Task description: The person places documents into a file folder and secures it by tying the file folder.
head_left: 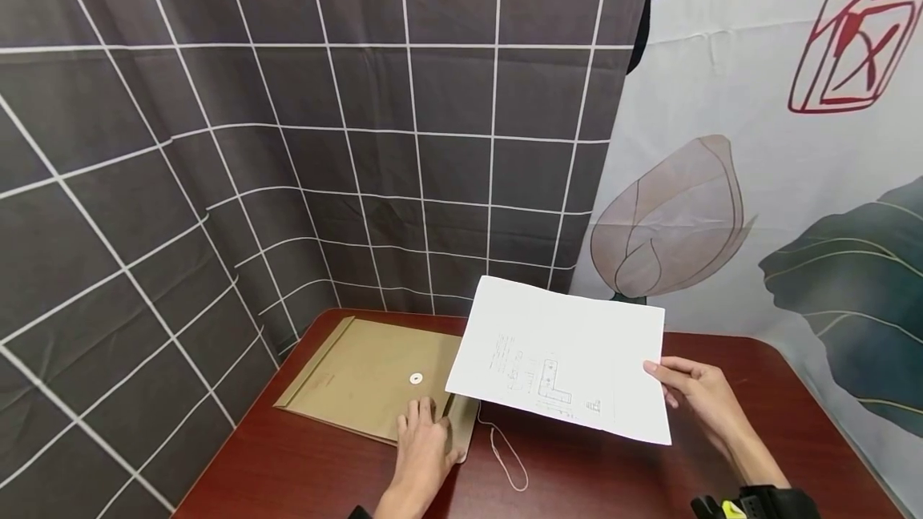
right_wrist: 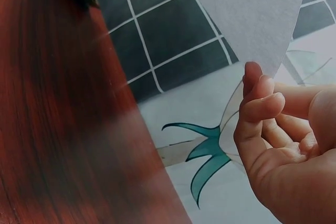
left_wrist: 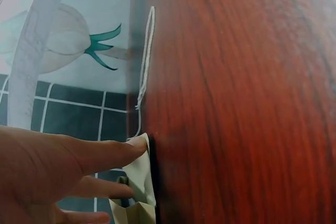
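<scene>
Right hand (head_left: 695,391) pinches the sheet (head_left: 577,351) at its right edge, thumb on the upper face and fingers curled beneath; the right wrist view shows the fingertips closed together on it near a corner. Left hand (head_left: 421,443) is spread fairly wide with fingers mostly straight, resting at the right end of the envelope (head_left: 353,371): its thumb touches the edge of the flap (head_left: 467,423), and the other fingers reach over the envelope's mouth. From the left wrist view, the mouth stands slightly parted near those fingers.

The sheet is held up, tilted, above the right half of the surface (head_left: 303,471). Its left end overlaps the envelope and flap in the head view; whether it touches them I cannot tell. On its upper face is a thin line drawing with an L-shaped outline, along with small marks too fine to read.

The tan envelope lies flat, at the left of the surface, with a white button (head_left: 416,379) near the left fingertips. A pale string (head_left: 508,455) runs from the flap and loops on the wood, below the sheet. Behind are a dark cloth (head_left: 368,94) with a white grid and, to the right, a white cloth (head_left: 750,102) printed with a pink bud, a green leaf and a red seal
</scene>
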